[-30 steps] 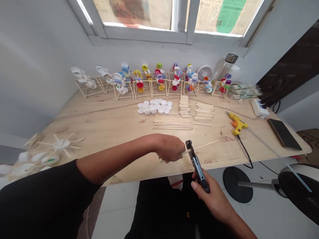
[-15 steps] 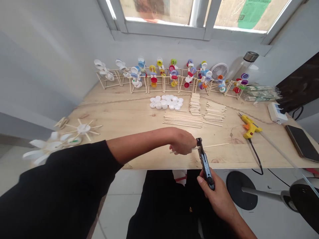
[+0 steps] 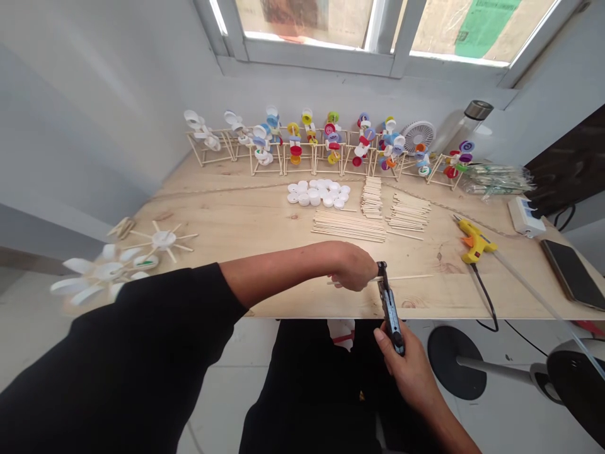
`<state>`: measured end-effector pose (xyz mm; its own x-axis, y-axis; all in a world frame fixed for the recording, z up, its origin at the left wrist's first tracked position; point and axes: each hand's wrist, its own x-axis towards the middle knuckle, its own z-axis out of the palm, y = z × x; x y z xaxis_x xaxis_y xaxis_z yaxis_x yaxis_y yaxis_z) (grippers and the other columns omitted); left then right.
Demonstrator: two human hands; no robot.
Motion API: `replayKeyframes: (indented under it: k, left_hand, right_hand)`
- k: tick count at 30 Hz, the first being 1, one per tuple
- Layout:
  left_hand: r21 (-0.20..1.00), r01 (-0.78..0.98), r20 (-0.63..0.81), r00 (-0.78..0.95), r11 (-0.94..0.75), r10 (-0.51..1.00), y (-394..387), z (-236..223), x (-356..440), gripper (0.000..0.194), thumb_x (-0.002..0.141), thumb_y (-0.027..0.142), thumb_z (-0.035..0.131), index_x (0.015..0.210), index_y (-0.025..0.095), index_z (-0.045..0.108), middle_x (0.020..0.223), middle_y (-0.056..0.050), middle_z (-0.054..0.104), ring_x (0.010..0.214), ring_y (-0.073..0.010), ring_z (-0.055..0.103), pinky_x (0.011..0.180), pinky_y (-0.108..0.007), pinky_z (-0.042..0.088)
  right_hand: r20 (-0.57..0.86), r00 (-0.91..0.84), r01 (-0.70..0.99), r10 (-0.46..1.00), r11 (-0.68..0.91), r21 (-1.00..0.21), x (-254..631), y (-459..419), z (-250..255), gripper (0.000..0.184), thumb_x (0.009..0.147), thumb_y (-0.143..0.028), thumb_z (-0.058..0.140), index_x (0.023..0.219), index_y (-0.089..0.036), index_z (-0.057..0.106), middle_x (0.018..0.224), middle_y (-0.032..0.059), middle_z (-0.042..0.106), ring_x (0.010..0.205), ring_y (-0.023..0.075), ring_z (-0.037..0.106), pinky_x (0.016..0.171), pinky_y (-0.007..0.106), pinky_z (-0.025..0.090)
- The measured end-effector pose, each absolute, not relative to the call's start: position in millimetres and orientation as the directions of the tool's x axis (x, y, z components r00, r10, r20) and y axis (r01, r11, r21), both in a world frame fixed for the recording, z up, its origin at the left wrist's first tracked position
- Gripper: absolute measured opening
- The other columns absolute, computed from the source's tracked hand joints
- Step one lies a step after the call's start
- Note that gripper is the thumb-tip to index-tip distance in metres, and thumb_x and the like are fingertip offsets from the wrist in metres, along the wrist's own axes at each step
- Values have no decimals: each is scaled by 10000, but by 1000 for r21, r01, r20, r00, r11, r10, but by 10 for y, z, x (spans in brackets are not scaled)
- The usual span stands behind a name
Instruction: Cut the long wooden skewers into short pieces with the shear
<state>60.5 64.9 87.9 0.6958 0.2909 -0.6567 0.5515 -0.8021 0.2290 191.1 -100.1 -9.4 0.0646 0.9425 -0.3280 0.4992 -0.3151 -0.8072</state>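
Observation:
My left hand point(image 3: 355, 267) is closed around a thin wooden stick point(image 3: 410, 277) near the table's front edge. The stick pokes out on both sides of that hand and crosses the head of a pair of pliers point(image 3: 389, 309). My right hand point(image 3: 407, 360) grips the handles of these pliers, which point up and away from me. Whether the jaws press on the stick cannot be made out. Beyond the hands lie a row of long sticks point(image 3: 350, 227), two piles of shorter sticks point(image 3: 372, 198) and a cluster of white bottle caps point(image 3: 314, 193).
Several stick frames with colourful caps point(image 3: 333, 154) line the back wall. A yellow glue gun point(image 3: 475, 241), phone point(image 3: 574, 271) and power strip point(image 3: 525, 216) lie on the right. At left are a stick-spoked white disc point(image 3: 164, 239) and a white-petalled wheel point(image 3: 101, 271).
The whole view has shifted slightly. Both hands keep their hold on the stick and the pliers, almost in the same place.

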Motion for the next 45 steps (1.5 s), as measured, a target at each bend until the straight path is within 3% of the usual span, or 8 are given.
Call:
replayKeyframes:
  k: [6, 13, 19, 23, 27, 34, 40, 45]
  left_hand:
    - [253, 480, -636, 736, -840, 229, 665, 890, 600, 316, 772, 172, 392, 710, 58, 680, 613, -149, 652, 486, -189, 527, 479, -288, 382]
    - [296, 476, -572, 783, -828, 245, 686, 834, 609, 317, 784, 207, 401, 734, 63, 678, 687, -154, 667, 535, -194, 533, 484, -288, 367]
    - [333, 551, -549, 773, -765, 317, 647, 829, 592, 204, 719, 132, 476, 776, 83, 666, 680, -119, 667, 576, -188, 554, 534, -281, 378]
    - [418, 609, -551, 760, -674, 345, 584, 813, 567, 244, 785, 139, 400, 799, 87, 638, 628, -86, 652, 523, -153, 545, 512, -257, 378]
    - [416, 604, -405, 793, -680, 456, 468, 723, 535, 232, 835, 178, 383, 759, 124, 595, 646, -61, 631, 526, -132, 538, 496, -231, 352]
    - [331, 731, -268, 679, -596, 684, 209, 490, 490, 244, 900, 293, 304, 942, 193, 522, 743, -52, 639, 652, -175, 593, 508, -232, 355]
    - [370, 745, -85, 622, -555, 779, 20, 343, 450, 217, 898, 255, 311, 890, 205, 522, 839, -19, 657, 718, -144, 590, 573, -226, 382]
    - [299, 751, 35, 608, -589, 793, -85, 204, 439, 214, 883, 200, 329, 906, 193, 541, 786, -26, 645, 676, -139, 572, 548, -233, 378]
  right_hand:
    - [-355, 57, 410, 933, -346, -844, 1899, -1019, -165, 284, 842, -469, 456, 766, -196, 461, 527, -76, 335, 448, 95, 330, 414, 208, 293]
    - [-345, 67, 392, 936, -343, -853, 1909, -1029, -162, 289, 849, -472, 448, 787, -190, 466, 516, -77, 353, 449, 102, 356, 439, 222, 305]
    - [-338, 86, 356, 937, -346, -868, 1884, -1022, -167, 312, 842, -488, 449, 768, -186, 466, 509, -77, 366, 440, 101, 364, 438, 223, 312]
    - [-319, 104, 344, 942, -335, -878, 1876, -1038, -202, 306, 841, -485, 454, 744, -195, 455, 499, -82, 353, 426, 96, 359, 421, 214, 311]
    - [-322, 119, 334, 939, -344, -878, 1855, -1054, -212, 285, 845, -464, 453, 741, -198, 446, 504, -85, 338, 427, 89, 354, 406, 198, 301]
    - [-236, 158, 431, 959, -282, -857, 1818, -1056, -156, 259, 828, -417, 472, 693, -198, 441, 554, -50, 436, 506, 110, 412, 496, 220, 349]
    - [-203, 150, 463, 968, -250, -850, 1776, -1064, -165, 220, 826, -366, 473, 686, -202, 431, 571, -45, 461, 515, 118, 432, 514, 227, 352]
    - [-187, 155, 482, 970, -239, -843, 1742, -1065, -184, 210, 827, -347, 473, 678, -207, 425, 558, -38, 495, 503, 126, 452, 507, 231, 349]
